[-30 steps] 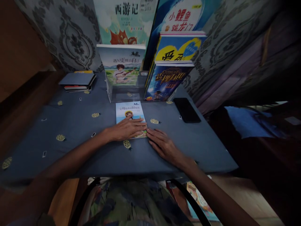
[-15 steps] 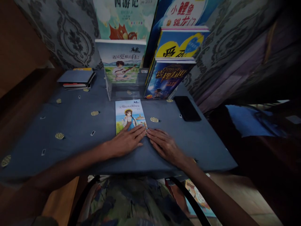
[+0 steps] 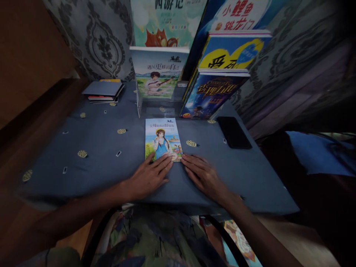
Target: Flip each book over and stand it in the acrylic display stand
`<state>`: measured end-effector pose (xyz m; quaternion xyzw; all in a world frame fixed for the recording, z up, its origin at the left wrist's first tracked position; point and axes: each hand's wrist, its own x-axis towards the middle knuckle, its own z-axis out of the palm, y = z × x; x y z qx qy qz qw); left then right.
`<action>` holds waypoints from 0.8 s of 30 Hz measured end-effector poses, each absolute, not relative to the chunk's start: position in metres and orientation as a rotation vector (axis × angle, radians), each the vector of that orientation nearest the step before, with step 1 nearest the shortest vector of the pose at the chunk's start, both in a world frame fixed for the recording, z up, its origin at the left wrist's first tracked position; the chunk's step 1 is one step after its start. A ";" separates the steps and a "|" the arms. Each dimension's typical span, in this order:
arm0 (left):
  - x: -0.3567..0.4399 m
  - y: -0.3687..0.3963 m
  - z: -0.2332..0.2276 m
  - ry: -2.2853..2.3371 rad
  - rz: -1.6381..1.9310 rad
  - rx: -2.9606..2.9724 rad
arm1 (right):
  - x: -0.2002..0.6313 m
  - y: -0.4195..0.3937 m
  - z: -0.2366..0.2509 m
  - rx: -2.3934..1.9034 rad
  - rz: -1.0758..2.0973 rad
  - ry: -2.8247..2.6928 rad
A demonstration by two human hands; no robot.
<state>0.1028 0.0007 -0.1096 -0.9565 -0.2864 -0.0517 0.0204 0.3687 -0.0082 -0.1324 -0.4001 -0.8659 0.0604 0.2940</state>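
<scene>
A small paperback book (image 3: 162, 142) lies flat and closed on the grey tablecloth (image 3: 111, 170). Its cover shows a girl with a long braid, a yellow hat and blue overalls. My left hand (image 3: 151, 174) rests flat across the book's lower edge, fingers stretched out and fingertips covering part of the bottom of the cover. At the book's lower right corner lies my right hand (image 3: 201, 172), with its fingers extended over the cloth and the fingertips touching the corner. Neither hand grips the book.
Behind the book, a clear acrylic stand (image 3: 155, 111) holds several upright books, among them a guitar-cover book (image 3: 160, 79) and a dark blue book (image 3: 211, 94). A black phone (image 3: 234, 132) lies at the right, and a stack of books (image 3: 104, 91) at the back left.
The view has shifted, so the table and books appear farther right. My left hand has slid slightly left and down along the book, uncovering more of the cover. My right hand stays by the corner.
</scene>
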 end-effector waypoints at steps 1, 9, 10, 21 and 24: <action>0.100 -0.003 -0.110 -0.910 -0.172 -2.941 | 0.368 -0.008 -0.133 -1.054 0.155 -2.302; 0.085 -0.031 -0.108 -1.112 -0.217 -2.784 | 0.366 -0.008 -0.128 -1.021 0.163 -2.280; 0.084 -0.034 -0.108 -1.137 -0.228 -2.769 | 0.366 -0.008 -0.128 -1.010 0.157 -2.278; 0.087 -0.045 -0.113 -1.329 -0.377 -2.652 | 0.307 0.015 -0.096 -0.832 0.447 -2.631; 0.087 -0.045 -0.114 -1.323 -0.409 -2.640 | 0.286 0.027 -0.090 -0.761 0.551 -2.723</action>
